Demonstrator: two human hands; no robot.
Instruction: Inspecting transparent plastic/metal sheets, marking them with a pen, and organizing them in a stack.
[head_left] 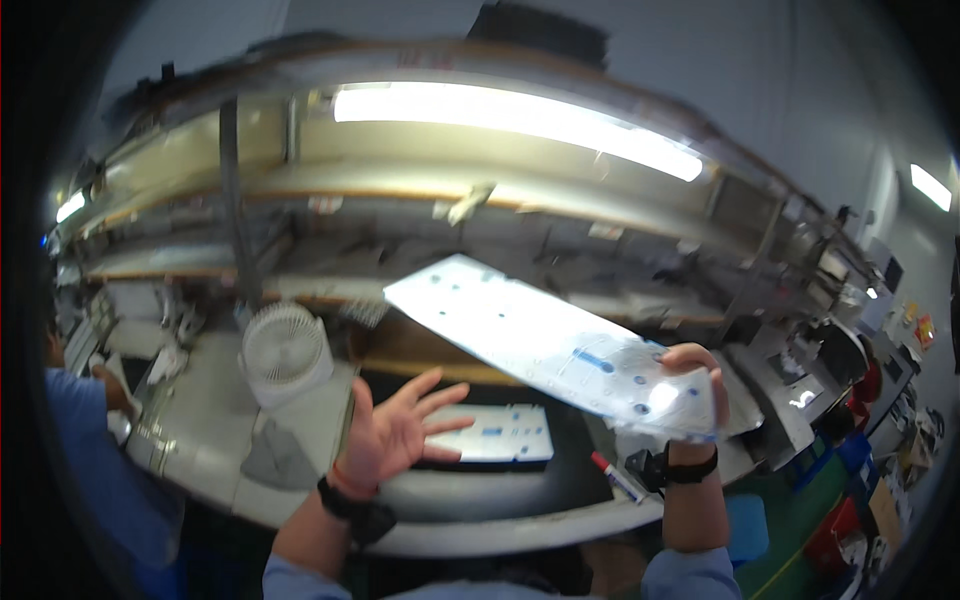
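My right hand (703,375) is closed on the near right end of a long, flat white panel (520,325), held up and slanting toward the far left. The panel has small holes and blue marks, and light glares off its surface. My left hand (395,430) is open in the air with fingers spread, apart from the held panel. Beyond its fingertips, a second white panel (510,445) with blue marks lies on a black mat (575,480) on the bench. My left fingers overlap part of that panel in view; whether they touch it I cannot tell.
A white fan (285,350) and a grey cloth (278,458) stand left on the bench (215,440). A red-and-white marker (618,477) lies right of the mat. Shelves with a lit tube lamp (510,112) rise behind. Another person's blue sleeve (100,450) is at far left.
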